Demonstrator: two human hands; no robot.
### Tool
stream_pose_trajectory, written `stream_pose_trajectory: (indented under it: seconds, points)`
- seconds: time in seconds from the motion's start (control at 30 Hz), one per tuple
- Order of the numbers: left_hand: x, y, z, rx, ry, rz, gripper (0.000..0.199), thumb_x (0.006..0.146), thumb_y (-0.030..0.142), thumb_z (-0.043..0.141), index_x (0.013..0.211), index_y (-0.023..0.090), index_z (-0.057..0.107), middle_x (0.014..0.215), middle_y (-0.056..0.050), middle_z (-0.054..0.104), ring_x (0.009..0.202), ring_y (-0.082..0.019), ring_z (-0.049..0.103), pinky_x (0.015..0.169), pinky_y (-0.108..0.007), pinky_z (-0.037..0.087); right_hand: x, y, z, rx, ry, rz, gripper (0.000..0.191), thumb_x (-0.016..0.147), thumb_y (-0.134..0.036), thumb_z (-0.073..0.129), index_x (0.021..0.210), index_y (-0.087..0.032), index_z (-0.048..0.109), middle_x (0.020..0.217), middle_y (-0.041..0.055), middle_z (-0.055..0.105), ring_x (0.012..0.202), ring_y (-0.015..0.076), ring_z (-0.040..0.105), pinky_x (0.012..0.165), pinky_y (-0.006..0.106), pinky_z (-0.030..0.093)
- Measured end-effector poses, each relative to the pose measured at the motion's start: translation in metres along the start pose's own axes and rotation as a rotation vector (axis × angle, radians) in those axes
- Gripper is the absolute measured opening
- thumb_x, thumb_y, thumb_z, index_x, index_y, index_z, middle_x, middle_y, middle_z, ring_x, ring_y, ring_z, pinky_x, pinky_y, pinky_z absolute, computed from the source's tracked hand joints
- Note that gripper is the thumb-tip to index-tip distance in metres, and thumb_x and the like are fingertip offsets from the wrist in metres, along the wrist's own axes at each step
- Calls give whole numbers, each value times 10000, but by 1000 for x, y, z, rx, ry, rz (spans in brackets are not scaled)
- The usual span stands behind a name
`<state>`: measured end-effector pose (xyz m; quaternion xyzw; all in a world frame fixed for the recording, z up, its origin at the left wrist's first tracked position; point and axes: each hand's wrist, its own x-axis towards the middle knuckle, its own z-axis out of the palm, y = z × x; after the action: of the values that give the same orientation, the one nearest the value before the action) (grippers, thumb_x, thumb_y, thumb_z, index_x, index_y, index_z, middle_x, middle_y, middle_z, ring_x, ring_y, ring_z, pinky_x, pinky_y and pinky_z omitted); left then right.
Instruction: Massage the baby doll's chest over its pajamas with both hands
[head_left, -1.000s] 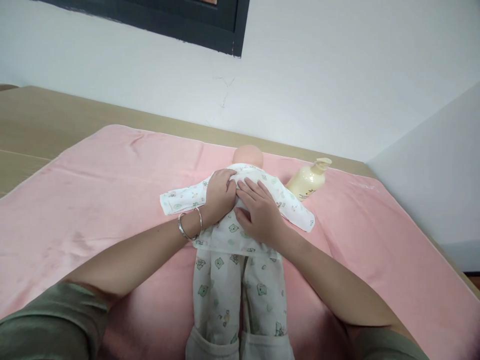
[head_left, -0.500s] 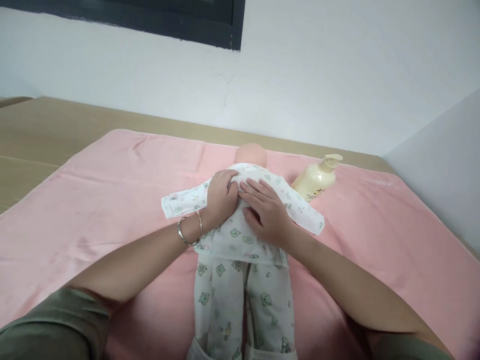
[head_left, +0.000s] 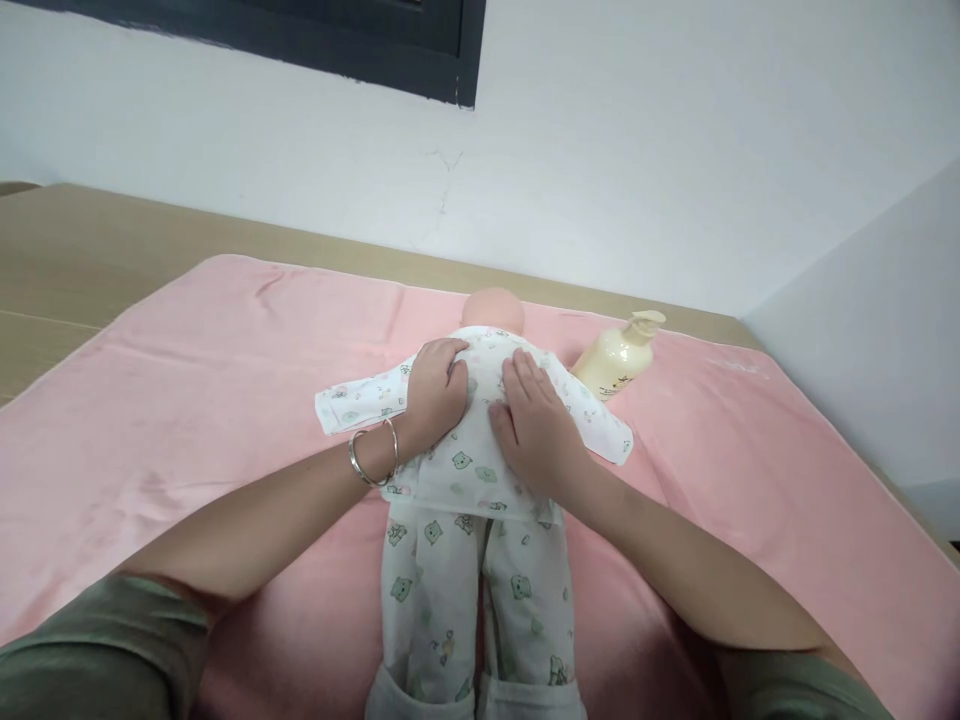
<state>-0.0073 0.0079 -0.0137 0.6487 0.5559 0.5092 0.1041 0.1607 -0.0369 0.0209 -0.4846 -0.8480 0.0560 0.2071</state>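
A doll (head_left: 457,470) in a white top and trousers with small animal prints lies on a pink blanket (head_left: 247,400), its bald head at the far end and its sleeves spread sideways. On the left of its upper back rests my left hand (head_left: 439,393), open, with a silver bangle at the wrist. My right hand (head_left: 538,425) lies open and flat on the right of the back, fingers pointing toward the head. A strip of printed cloth shows between the two hands.
A cream pump bottle (head_left: 619,358) leans beside the doll's right-side sleeve. Wooden surface (head_left: 135,240) borders the blanket at the back and left. Behind stands a white wall (head_left: 600,150) with a dark frame (head_left: 375,45) at upper left.
My right hand has slid a little to the right over the doll's back, away from my left hand, and its fingers now point more straight ahead. The view has shifted slightly.
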Motion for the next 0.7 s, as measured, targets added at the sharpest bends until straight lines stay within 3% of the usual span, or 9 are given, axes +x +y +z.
stream_pose_trajectory:
  seconds: [0.1,0.17,0.3,0.43,0.57,0.7]
  points:
    - [0,-1,0,11,-3,-3,308,837,175,418,1035,200,653,1088,-75,716,1076,-243,628,1026,-433,496,4,-8,-1,-11,-44,-181,553,1025,-303,307,1528,-83,370,1636,156,304,1557,272,176,1276,548,204]
    - [0,-1,0,11,-5,2,312,839,171,415,1038,197,653,1085,-77,716,1070,-240,627,1021,-427,496,17,1,-3,-1,-90,-253,537,1019,-291,320,1514,-101,402,1623,140,341,1551,270,205,1276,559,180]
    - [0,-1,1,-4,0,27,327,848,174,405,1058,175,655,1107,-93,716,1088,-243,624,1042,-429,478,44,28,-6,0,-123,-162,555,1022,-380,360,1519,-136,402,1630,153,318,1541,328,222,1230,640,200]
    - [0,0,1,12,-5,28,330,843,182,405,1059,166,654,1106,-98,715,1085,-249,623,1039,-434,475,32,14,-3,-58,-39,13,596,1015,-329,326,1516,-10,361,1602,243,333,1526,360,248,1226,596,236]
    - [0,2,-2,39,-30,45,302,862,214,417,1052,180,648,1076,-87,714,1047,-245,624,1006,-423,489,11,-12,3,-41,3,-160,578,964,-229,358,1523,-80,381,1629,153,323,1553,297,190,1260,581,146]
    - [-1,5,-3,67,-32,85,292,878,250,430,1060,176,646,1079,-94,715,1043,-255,625,1006,-433,485,27,5,1,47,-38,-242,525,974,-248,364,1480,-156,472,1598,102,398,1535,275,257,1257,581,147]
